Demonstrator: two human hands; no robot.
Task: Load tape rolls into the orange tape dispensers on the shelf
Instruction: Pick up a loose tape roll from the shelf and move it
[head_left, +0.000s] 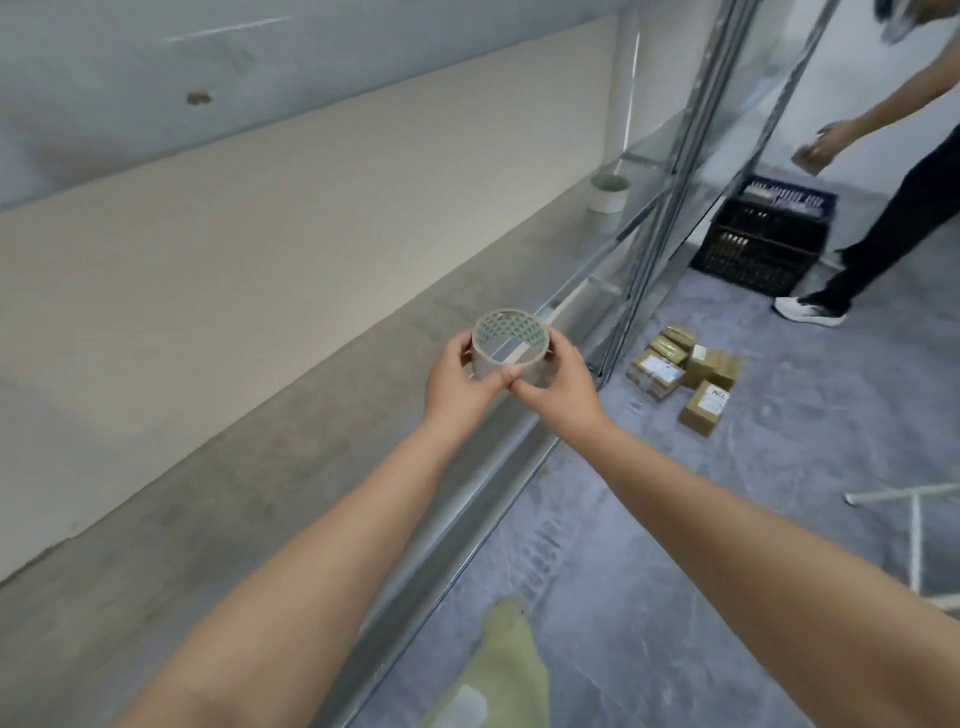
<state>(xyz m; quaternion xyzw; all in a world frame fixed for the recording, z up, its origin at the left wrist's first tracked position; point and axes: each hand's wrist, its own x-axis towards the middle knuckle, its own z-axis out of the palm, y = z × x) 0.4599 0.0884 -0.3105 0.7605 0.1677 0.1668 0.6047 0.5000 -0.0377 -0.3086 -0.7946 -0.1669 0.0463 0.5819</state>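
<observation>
I hold a clear tape roll (506, 345) with a patterned cardboard core in both hands, over the front edge of the grey shelf board (270, 431). My left hand (457, 379) grips its left side. My right hand (558, 387) grips its right side, and the thumbs of both hands meet at the roll's near rim. No orange tape dispenser shows in this view.
A white roll (609, 195) stands far along the shelf. Metal shelf posts (670, 171) rise to the right. Several taped parcels (685, 374) lie on the floor. A black crate (763, 234) sits beyond, beside another person (893, 208) holding a small item.
</observation>
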